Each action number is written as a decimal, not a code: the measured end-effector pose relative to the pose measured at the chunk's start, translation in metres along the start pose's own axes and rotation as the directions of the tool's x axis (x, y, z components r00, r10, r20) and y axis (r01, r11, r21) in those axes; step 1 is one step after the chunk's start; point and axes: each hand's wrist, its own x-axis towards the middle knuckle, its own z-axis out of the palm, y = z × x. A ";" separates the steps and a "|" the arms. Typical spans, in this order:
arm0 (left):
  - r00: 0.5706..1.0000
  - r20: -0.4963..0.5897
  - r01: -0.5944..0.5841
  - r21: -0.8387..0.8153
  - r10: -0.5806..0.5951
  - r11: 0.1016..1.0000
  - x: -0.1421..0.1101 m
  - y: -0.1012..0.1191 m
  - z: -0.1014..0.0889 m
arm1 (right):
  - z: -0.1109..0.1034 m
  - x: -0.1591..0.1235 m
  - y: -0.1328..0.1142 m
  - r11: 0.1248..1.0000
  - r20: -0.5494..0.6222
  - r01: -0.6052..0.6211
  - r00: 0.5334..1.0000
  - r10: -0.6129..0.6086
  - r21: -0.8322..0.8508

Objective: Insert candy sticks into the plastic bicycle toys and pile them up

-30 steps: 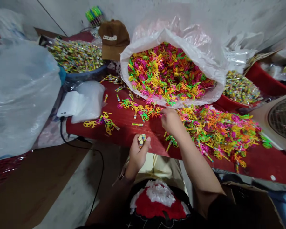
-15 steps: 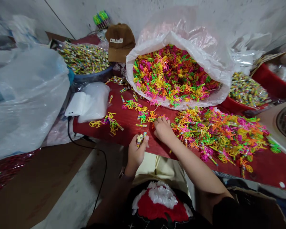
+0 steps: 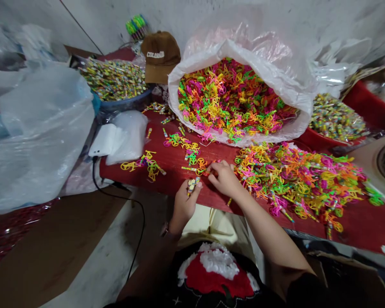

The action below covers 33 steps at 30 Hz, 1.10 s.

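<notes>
One red table (image 3: 365,222) carries heaped neon plastic pieces (image 3: 301,173), yellow, pink, orange and green, just beside the right hand (image 3: 224,179); whether its curled fingers grip anything, I cannot tell. Several yellow-patterned sticks (image 3: 191,185) jut from the left hand (image 3: 184,203), clasped by thumb and fingers.

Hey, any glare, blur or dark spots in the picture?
Head view: bright glare on the white sack; head view: beige appliance looks soft, perhaps stretched, at the right edge; head view: left hand and right hand fairly clear, black sleeve sunk in shadow.
</notes>
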 end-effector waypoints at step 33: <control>0.908 0.132 -0.413 0.108 0.399 0.904 0.007 0.009 0.005 | 0.004 -0.030 -0.007 0.524 -0.187 0.004 0.937 0.296 0.852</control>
